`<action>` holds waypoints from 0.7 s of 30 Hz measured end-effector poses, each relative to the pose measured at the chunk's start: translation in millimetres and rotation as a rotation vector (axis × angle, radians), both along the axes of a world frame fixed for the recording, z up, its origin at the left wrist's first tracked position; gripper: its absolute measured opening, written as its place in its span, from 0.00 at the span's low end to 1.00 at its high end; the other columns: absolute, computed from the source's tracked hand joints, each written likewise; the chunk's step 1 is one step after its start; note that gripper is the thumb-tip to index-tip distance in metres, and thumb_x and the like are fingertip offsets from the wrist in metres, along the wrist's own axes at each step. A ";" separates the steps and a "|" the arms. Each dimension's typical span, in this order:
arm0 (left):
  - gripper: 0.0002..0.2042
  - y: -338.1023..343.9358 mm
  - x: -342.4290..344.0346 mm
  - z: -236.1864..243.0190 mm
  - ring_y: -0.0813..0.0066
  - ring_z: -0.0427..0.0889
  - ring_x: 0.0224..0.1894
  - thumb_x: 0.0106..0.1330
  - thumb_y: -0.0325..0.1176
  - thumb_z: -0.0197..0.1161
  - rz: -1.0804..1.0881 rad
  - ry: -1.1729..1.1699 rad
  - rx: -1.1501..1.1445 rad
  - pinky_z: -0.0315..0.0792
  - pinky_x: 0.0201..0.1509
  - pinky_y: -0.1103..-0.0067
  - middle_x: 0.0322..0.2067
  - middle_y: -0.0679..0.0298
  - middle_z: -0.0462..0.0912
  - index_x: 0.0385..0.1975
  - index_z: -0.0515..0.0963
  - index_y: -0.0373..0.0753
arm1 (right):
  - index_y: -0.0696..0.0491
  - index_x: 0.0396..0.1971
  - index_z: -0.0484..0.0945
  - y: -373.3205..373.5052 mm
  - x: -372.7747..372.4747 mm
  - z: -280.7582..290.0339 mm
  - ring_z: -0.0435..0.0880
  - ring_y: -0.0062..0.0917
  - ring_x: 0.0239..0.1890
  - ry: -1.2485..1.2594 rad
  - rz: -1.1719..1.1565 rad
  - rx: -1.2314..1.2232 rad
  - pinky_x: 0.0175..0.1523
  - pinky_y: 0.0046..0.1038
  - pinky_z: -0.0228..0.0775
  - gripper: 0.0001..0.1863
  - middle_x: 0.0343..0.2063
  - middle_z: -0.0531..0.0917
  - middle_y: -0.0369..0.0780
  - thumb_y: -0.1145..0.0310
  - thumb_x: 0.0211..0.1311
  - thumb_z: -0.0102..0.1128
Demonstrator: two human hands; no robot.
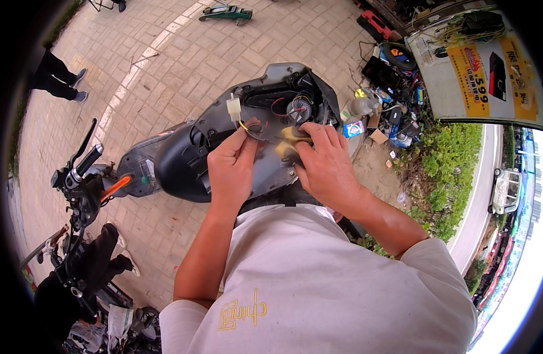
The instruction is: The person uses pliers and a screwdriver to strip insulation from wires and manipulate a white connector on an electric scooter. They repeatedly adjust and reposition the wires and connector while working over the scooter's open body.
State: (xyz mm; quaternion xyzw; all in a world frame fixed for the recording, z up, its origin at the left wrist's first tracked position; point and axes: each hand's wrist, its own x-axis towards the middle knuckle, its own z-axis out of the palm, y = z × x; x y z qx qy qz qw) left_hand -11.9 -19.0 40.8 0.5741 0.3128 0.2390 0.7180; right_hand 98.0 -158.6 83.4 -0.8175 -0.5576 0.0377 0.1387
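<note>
Over the opened body of a scooter [183, 162], both my hands work close together. My left hand [229, 174] is closed, its thumb and fingers pinching thin wires [243, 125]. A white plastic connector [233, 108] stands up from those wires. Yellow-and-black handled pliers [292, 135] are gripped in my right hand [327, 165]. Their front end points toward my left fingertips and is blurred, so I cannot tell whether the jaws touch the wires. Behind the pliers, a ribbed round part [299, 110] with coloured wires sits in the scooter's open bay.
The scooter's handlebar [85, 162] is at left. People's dark-trousered legs [57, 76] show far left and lower left. A green floor jack [226, 13] stands on the paving. At right lie a red case [374, 25], a clutter of parts [395, 118] and a printed board [481, 76].
</note>
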 end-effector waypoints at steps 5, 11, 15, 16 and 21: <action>0.13 -0.5 -0.7 3.0 0.80 0.81 0.40 0.71 0.28 0.55 -0.024 0.069 0.112 0.77 0.47 0.81 0.42 0.62 0.83 0.51 0.77 0.30 | 0.57 0.35 0.77 -0.3 1.7 2.1 0.68 0.39 0.51 -0.019 0.016 -0.005 0.53 0.41 0.61 0.15 0.49 0.70 0.45 0.71 0.44 0.64; 0.12 0.0 -2.4 1.0 0.82 0.81 0.37 0.71 0.27 0.56 -0.056 0.127 0.230 0.77 0.44 0.82 0.38 0.65 0.84 0.51 0.78 0.32 | 0.56 0.32 0.77 -1.1 5.3 1.4 0.69 0.37 0.49 -0.094 0.037 0.001 0.51 0.40 0.62 0.11 0.48 0.71 0.45 0.72 0.45 0.61; 0.12 -0.1 -3.1 3.6 0.83 0.80 0.35 0.70 0.28 0.56 -0.073 0.171 0.281 0.77 0.43 0.83 0.35 0.65 0.84 0.50 0.78 0.32 | 0.58 0.31 0.77 -1.7 6.1 1.7 0.71 0.38 0.46 -0.085 0.037 -0.002 0.49 0.39 0.64 0.11 0.46 0.72 0.45 0.71 0.47 0.61; 0.12 -0.1 -3.0 2.3 0.83 0.80 0.35 0.70 0.28 0.56 -0.071 0.152 0.274 0.77 0.43 0.83 0.35 0.65 0.84 0.50 0.78 0.32 | 0.59 0.32 0.77 -3.2 7.1 -1.1 0.72 0.38 0.45 0.022 0.043 0.025 0.49 0.39 0.65 0.11 0.45 0.72 0.45 0.70 0.49 0.61; 0.11 -0.1 -3.2 1.0 0.83 0.80 0.35 0.71 0.28 0.55 -0.077 0.118 0.275 0.77 0.42 0.82 0.35 0.64 0.84 0.49 0.79 0.31 | 0.61 0.34 0.77 -8.3 10.3 -6.3 0.76 0.39 0.40 0.687 -0.004 -0.016 0.46 0.36 0.69 0.13 0.38 0.75 0.48 0.65 0.56 0.62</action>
